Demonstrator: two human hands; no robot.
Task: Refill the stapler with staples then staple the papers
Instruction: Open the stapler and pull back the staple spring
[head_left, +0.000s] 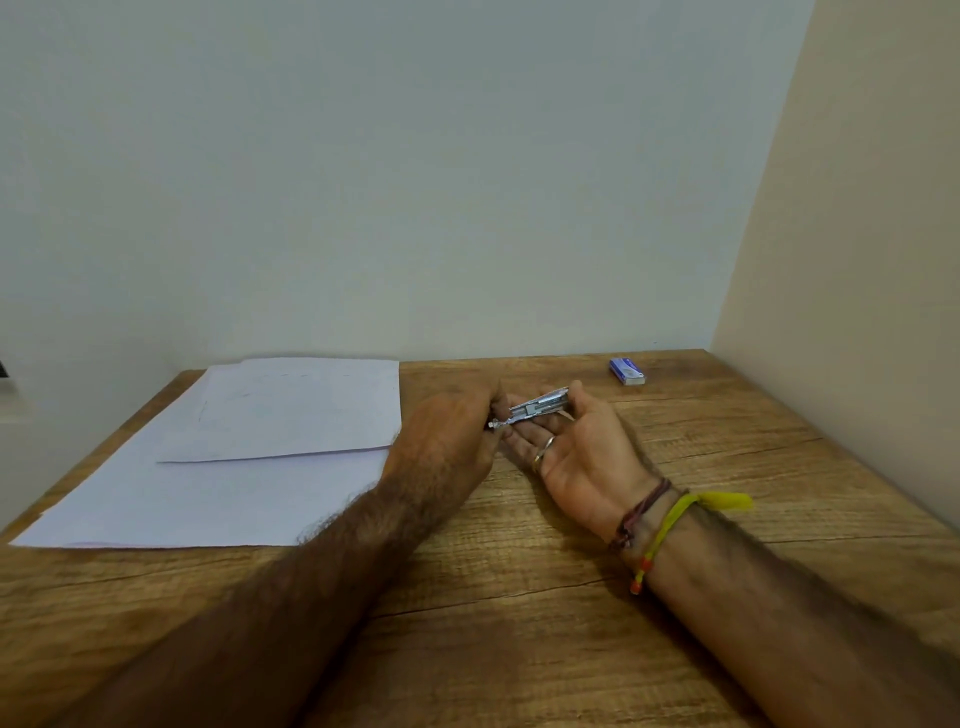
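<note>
While my right hand (582, 447) cradles the stapler (535, 408) palm-up to steady it | left hand (447, 441) pinches its rear end, apparently working the magazine | papers (249, 452), box (627, 371) wait aside.

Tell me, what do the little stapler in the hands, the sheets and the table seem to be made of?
The stapler looks like bare metal: silvery grey with bright glints. The sheets look like thin matte paper, pale and lying flat. The table shows brown wood grain with dark cracks, though it could be a printed laminate.
</note>
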